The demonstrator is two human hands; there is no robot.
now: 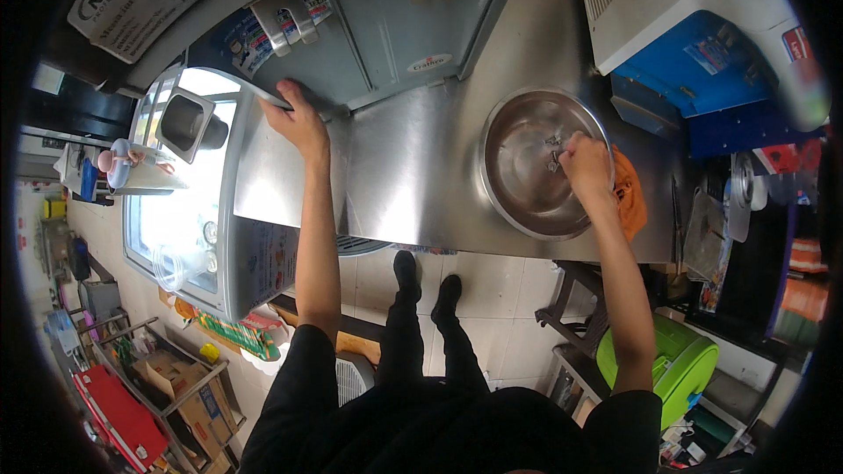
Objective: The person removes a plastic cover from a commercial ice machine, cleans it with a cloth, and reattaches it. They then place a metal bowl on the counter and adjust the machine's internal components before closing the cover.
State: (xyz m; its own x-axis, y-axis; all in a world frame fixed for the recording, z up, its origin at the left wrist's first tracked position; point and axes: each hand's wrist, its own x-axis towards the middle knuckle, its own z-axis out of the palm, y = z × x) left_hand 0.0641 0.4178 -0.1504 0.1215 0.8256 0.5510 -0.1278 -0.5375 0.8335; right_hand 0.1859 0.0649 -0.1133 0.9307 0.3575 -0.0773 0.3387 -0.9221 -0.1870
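My left hand (pixel 300 123) rests on the steel counter (pixel 413 175), fingers curled over the edge of a grey cabinet door or lid at the back. My right hand (pixel 587 162) is inside a large round steel bowl (pixel 518 202) on the counter, fingers closed on a small metal piece (pixel 553 151) near the bowl's middle. An orange cloth (pixel 632 193) lies just right of the bowl, partly under my right wrist.
A white and blue cooler box (pixel 702 44) stands at the back right. A glass-topped freezer (pixel 176 211) with a black container (pixel 186 121) sits to the left. A green bin (pixel 676 360) and shelves with boxes stand on the tiled floor below.
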